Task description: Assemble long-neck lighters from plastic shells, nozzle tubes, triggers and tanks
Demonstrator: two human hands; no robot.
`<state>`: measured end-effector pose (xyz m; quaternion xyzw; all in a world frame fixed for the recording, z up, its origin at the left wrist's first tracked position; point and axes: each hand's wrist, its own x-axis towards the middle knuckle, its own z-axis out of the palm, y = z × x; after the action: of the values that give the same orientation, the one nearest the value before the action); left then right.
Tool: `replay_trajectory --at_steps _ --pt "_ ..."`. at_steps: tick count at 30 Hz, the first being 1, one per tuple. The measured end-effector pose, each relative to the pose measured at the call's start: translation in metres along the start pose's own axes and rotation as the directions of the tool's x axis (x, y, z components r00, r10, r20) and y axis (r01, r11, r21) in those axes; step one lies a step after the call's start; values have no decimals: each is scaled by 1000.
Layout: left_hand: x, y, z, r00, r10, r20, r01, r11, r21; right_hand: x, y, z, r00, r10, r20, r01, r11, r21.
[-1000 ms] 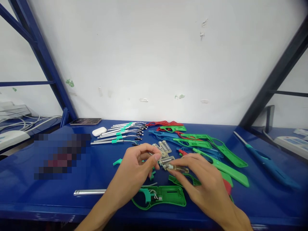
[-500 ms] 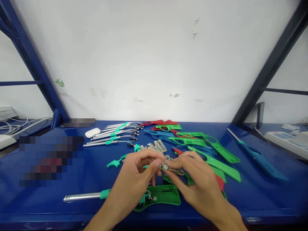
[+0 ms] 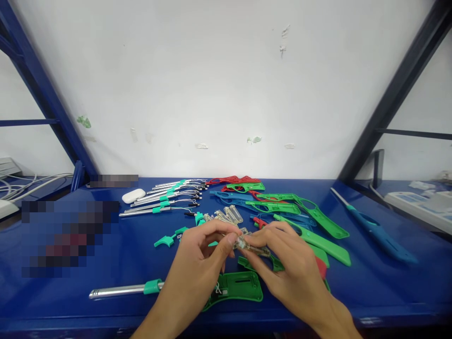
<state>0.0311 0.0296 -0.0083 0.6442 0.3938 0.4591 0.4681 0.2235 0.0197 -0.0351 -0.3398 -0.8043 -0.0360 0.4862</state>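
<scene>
Between both hands, over the front of the table, is a clear plastic lighter fuel tank. My left hand pinches its left end with thumb and forefinger. The fingers of my right hand close on the same tank from the right. Below them lies a green lighter housing half with a white wire in it. A metal lighter tube with a teal collar reaches out to its left; my left wrist hides where the two meet. More clear tanks lie just beyond my fingers.
Several metal tubes with wires lie in a row at the back left, near a white oval case. Teal triggers sit left of my hands. Green housing halves spread rightward. A blue assembled lighter lies far right.
The view has shifted slightly, so the table's things appear a little further left. Both hands keep their grip on the fuel tank, with hardly any movement.
</scene>
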Motion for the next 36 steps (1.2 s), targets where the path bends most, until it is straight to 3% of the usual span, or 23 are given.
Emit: replay_trajectory --at_steps 9,16,26,31,33,36 --pt "0 4 -4 999 20 27 -20 1000 0 0 1 -2 1000 -6 -24 6 1000 -16" --pt "-3 -1 -3 997 23 72 -17 996 -88 -1 3 -5 999 -25 29 25 1000 -2" --pt "-13 -1 0 986 139 87 -151 979 141 -2 5 -7 996 -71 49 71 997 12" --pt "-9 6 -10 987 96 127 -112 986 125 -1 1 -7 998 -57 30 56 997 46" --pt "-5 9 -23 988 63 144 -96 966 238 -1 0 -6 999 -29 39 26 997 67" --pt "0 9 -44 985 43 165 -127 829 544 0 -1 -4 997 17 78 -22 998 62"
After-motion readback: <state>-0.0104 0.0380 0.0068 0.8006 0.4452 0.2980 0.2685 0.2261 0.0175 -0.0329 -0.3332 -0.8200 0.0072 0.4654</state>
